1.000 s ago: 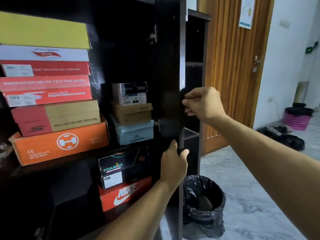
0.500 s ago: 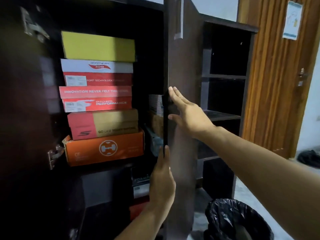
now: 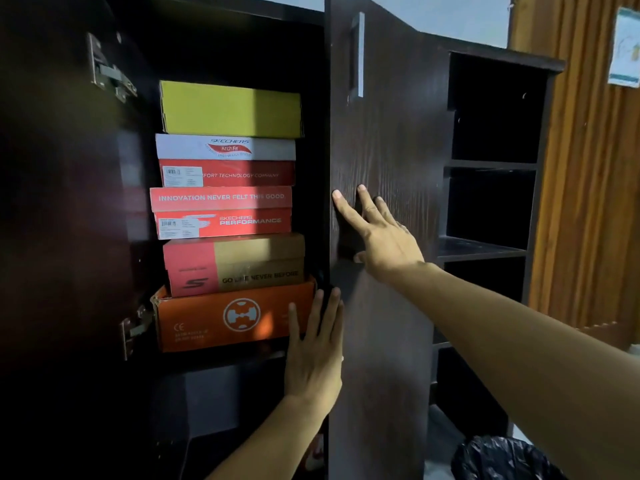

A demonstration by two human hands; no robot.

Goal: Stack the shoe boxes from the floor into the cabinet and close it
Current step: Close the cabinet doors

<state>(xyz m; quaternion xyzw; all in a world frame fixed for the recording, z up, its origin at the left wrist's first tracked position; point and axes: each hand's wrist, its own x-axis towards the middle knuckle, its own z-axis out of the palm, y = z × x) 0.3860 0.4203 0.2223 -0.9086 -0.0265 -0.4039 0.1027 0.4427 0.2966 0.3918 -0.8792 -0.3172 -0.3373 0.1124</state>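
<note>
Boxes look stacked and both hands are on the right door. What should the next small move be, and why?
Probably press the right door fully shut with the right hand, whose straight fingers lie flat on its face, and draw the left hand off the door's edge so its fingers are not caught. The stacked boxes sit inside, and the left door is open.

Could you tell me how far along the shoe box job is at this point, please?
Done: five shoe boxes sit stacked on the cabinet shelf, from the orange box up to the yellow box. In hand: the right hand presses flat on the right door; the left hand is at its edge. Left: the left door stands open.
</note>
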